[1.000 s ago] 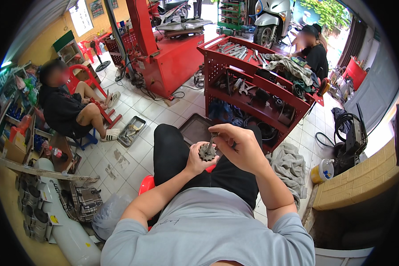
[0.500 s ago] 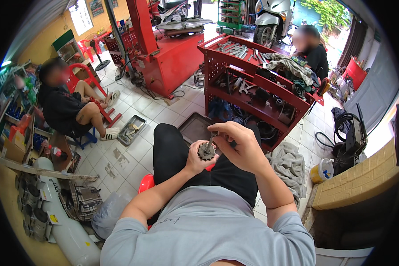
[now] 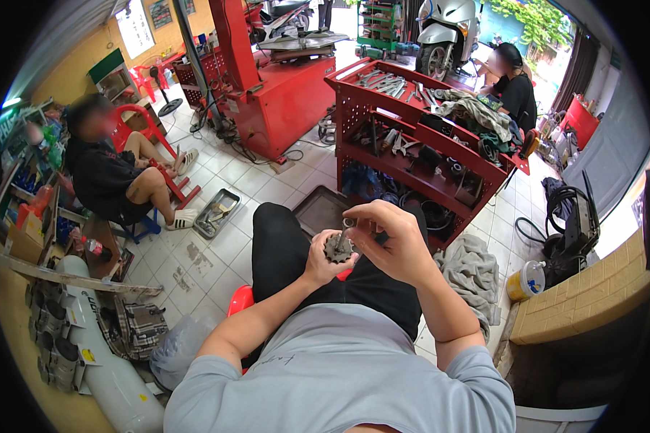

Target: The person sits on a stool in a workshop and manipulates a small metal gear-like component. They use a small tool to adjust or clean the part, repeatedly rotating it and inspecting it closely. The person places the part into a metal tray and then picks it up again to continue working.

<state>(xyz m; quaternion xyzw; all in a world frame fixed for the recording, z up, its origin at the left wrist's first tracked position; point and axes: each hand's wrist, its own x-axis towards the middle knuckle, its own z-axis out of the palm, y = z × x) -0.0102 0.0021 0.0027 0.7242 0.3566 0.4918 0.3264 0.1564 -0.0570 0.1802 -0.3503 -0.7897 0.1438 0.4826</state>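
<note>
My left hand [image 3: 321, 261] is closed around a dark, round toothed metal part [image 3: 338, 250], its notched face turned up toward me. From the middle of that face a short metal rod [image 3: 344, 234] rises, with a ring-like upper end. My right hand [image 3: 391, 238] has its thumb and fingers at the upper end of this rod, bent as in a pinch. Whether the rod is a tool or part of the toothed piece I cannot tell. Both hands are above my lap, between my knees.
A dark metal tray [image 3: 319, 209] lies on the floor past my knees, below a red tool cart [image 3: 419, 94] carrying wrenches and rags. A seated person [image 3: 101, 173] is at the left, near a silver tray [image 3: 217, 213]. Another person [image 3: 516, 90] sits beyond the cart. Grey cloth [image 3: 469, 270] lies at right.
The fingers of my right hand have shifted slightly at the rod's top, so its ringed end shows more. Beyond the cart, the other person has straightened a little.
</note>
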